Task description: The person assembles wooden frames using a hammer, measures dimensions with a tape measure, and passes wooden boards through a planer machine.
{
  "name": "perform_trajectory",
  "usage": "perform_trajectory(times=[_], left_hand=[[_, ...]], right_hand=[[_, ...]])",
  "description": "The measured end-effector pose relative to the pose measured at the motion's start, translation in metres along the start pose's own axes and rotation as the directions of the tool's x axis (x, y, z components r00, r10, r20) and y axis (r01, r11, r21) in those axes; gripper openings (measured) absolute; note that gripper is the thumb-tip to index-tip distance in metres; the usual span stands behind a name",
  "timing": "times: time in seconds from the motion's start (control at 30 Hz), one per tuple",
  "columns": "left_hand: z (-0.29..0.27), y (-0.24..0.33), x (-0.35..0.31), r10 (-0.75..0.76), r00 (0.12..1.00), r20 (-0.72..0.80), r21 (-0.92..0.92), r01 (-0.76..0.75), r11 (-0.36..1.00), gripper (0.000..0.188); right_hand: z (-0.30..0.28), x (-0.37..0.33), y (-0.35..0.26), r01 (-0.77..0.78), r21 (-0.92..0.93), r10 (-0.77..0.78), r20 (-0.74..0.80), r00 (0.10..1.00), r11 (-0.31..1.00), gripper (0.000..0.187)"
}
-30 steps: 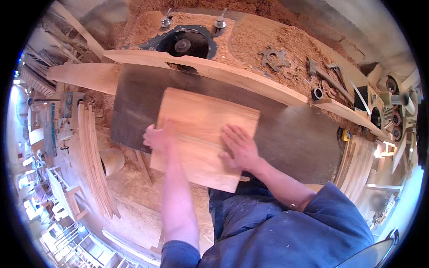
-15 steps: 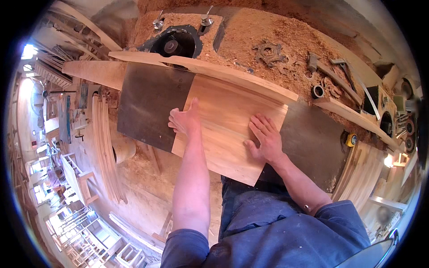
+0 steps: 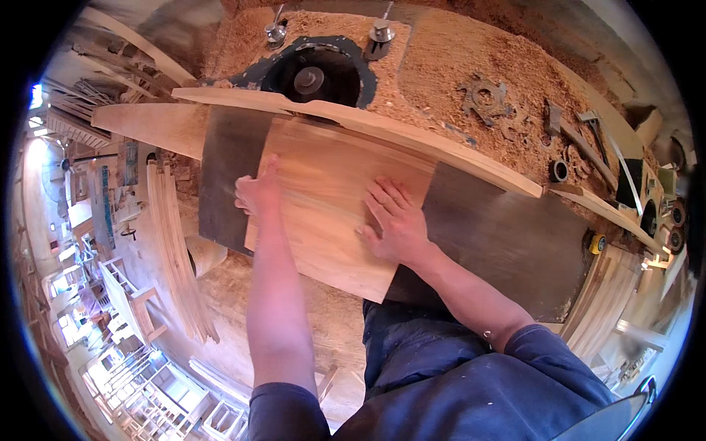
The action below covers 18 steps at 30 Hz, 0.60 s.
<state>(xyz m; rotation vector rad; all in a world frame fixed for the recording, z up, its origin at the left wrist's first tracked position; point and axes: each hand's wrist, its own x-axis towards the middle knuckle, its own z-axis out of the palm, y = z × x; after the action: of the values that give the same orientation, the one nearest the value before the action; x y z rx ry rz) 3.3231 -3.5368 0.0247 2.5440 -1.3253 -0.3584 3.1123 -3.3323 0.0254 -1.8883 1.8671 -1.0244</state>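
A pale rectangular wooden panel (image 3: 323,213) lies flat on the dark metal machine table (image 3: 507,235), its far edge along a long wooden fence (image 3: 456,167). My left hand (image 3: 257,194) grips the panel's left edge. Its thumb lies along the top face and the fingers curl at the edge, their tips partly hidden. On the right part of the panel my right hand (image 3: 396,220) lies flat, fingers stretched out and thumb apart. Behind the fence, a round spindle (image 3: 309,79) sits in a dark opening, beyond both hands.
Shavings cover the machine top behind the fence, with two clamp knobs (image 3: 382,31), a toothed metal cutter (image 3: 485,99), a hammer (image 3: 588,153) and a metal ring (image 3: 559,171). A yellow tape measure (image 3: 597,243) sits at the table's right end. Long boards (image 3: 173,250) stand at left.
The panel has slid left along the fence, with both hands moving along on it. My view has shifted a little, so the machine appears farther right.
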Motion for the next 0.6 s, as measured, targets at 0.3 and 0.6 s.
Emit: perform_trajectory(times=[0.3, 0.6], left_hand=[[0.004, -0.030, 0.205, 0.065, 0.997, 0.039, 0.025, -0.066, 0.998, 0.106], [-0.032, -0.103, 0.326, 0.150, 0.987, 0.051, 0.011, -0.150, 0.989, 0.125]], right_hand=[[0.106, 0.109, -0.061, 0.024, 0.003, -0.024, 0.006, 1.000, 1.000, 0.062], [0.187, 0.181, -0.113, 0.137, 0.015, -0.137, 0.062, 0.989, 0.990, 0.068]])
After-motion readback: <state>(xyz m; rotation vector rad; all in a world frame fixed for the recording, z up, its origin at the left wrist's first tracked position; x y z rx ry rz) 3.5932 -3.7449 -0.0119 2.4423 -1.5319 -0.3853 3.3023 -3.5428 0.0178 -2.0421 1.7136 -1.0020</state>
